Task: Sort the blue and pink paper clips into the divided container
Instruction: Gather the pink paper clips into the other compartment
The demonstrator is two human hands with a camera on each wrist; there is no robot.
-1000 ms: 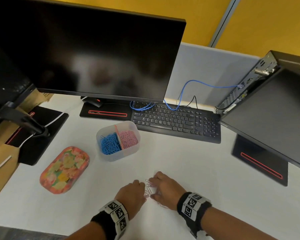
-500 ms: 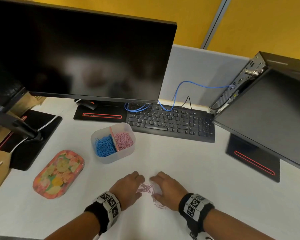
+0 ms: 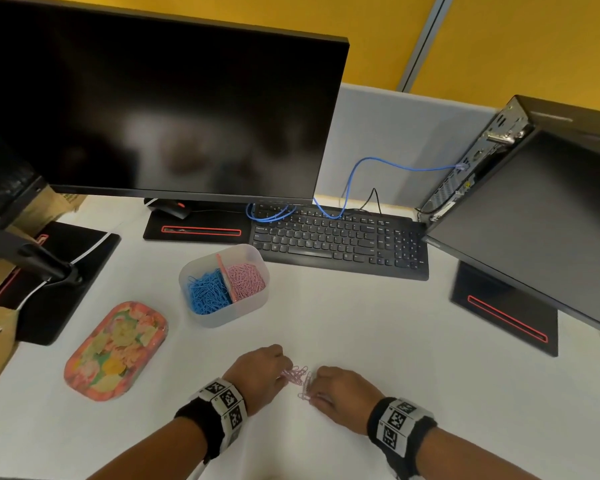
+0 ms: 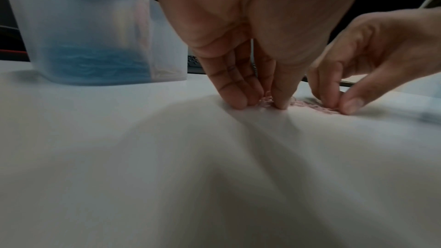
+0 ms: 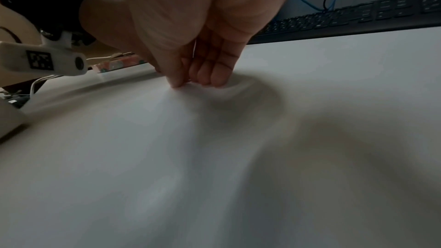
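A clear divided container (image 3: 201, 315) stands mid-table, with blue paper clips (image 3: 207, 292) in its left half and pink paper clips (image 3: 248, 280) in its right half. A small heap of loose pink clips (image 3: 297, 375) lies on the white table near the front edge. My left hand (image 3: 283, 370) is at the heap's left side. In the left wrist view its fingertips (image 4: 238, 101) and thumb pinch clips against the table. My right hand (image 3: 314, 389) is at the heap's right side, and its thumb and forefinger (image 4: 334, 101) pinch clips. The right wrist view shows the right hand (image 5: 190, 82) with fingers bunched on the table.
A flowered oval tray (image 3: 115, 351) lies left of the hands. Behind the container are a black keyboard (image 3: 336, 240) and a large monitor (image 3: 160, 105). A second monitor (image 3: 534, 220) with its stand (image 3: 503, 310) is at the right, and another stand (image 3: 56, 275) at the left.
Both hands stay at the pink heap near the front edge. They have drawn slightly apart, so more of the clips show between them. The head view has shifted.
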